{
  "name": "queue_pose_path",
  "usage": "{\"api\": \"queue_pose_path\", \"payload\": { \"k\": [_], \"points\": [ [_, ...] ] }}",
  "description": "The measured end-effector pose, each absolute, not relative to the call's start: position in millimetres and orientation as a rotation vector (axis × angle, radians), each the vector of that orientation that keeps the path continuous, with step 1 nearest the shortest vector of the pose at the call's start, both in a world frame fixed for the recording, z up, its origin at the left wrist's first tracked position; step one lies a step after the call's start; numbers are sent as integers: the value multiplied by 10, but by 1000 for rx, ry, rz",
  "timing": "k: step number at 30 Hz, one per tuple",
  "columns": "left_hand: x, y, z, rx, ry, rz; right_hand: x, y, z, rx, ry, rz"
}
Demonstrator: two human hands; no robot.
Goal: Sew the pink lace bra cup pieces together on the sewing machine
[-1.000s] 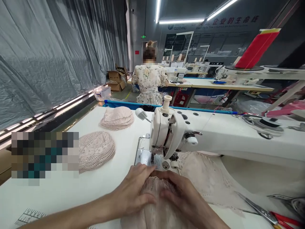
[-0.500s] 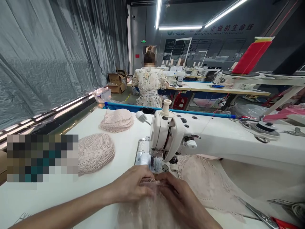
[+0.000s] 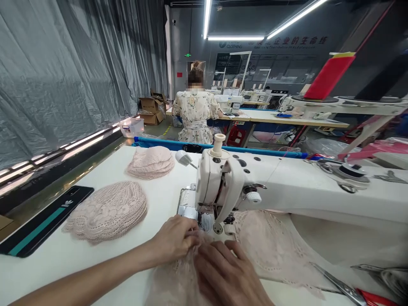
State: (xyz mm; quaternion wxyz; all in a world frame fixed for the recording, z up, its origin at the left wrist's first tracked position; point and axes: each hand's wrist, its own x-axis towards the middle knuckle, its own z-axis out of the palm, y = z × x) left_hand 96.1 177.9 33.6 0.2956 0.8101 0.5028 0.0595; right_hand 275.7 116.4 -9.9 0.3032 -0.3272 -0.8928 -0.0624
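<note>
A piece of pale pink lace fabric (image 3: 174,280) hangs toward me from the front of the white sewing machine (image 3: 219,182). My left hand (image 3: 175,238) pinches its upper edge, close to the needle area. Just to the right, my right hand (image 3: 223,267) has its fingers curled over the same lace, lower down; its fingertips are partly hidden. More lace (image 3: 267,242) lies flat under the machine arm. On the left of the table sit a stack of scalloped lace pieces (image 3: 111,210) and, behind it, a second lace stack (image 3: 151,161).
A long black case with a teal stripe (image 3: 47,221) lies at the left edge. Scissors with red handles (image 3: 344,287) rest at the lower right. A red thread cone (image 3: 330,76) stands above the machine. Ahead, a person in a floral dress (image 3: 196,112) sits at another table.
My right hand has turned palm-down and shifted lower over the lace. My left hand keeps its pinch near the needle. The view has shifted slightly.
</note>
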Motion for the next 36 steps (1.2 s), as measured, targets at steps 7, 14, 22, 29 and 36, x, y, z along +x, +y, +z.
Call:
{"api": "queue_pose_path", "payload": {
  "k": [7, 14, 22, 29, 36],
  "points": [
    [793, 1787, 223, 2590, 1556, 226, 2767, 1185, -163, -1050, -2418, -194],
    [756, 1517, 175, 2879, 939, 516, 2834, 1210, -111, -1056, -2457, -153],
    [732, 1922, 23, 2916, 925, 511, 3014, 1460, -214, -1084, -2436, -309],
    [772, 1875, 206, 2881, 919, 528, 2997, 1417, 67, -949, -2545, -248],
    [830, 1278, 100, 2809, 836, 687, 2798, 1201, -21, -847, -2352, -3]
  ]
}}
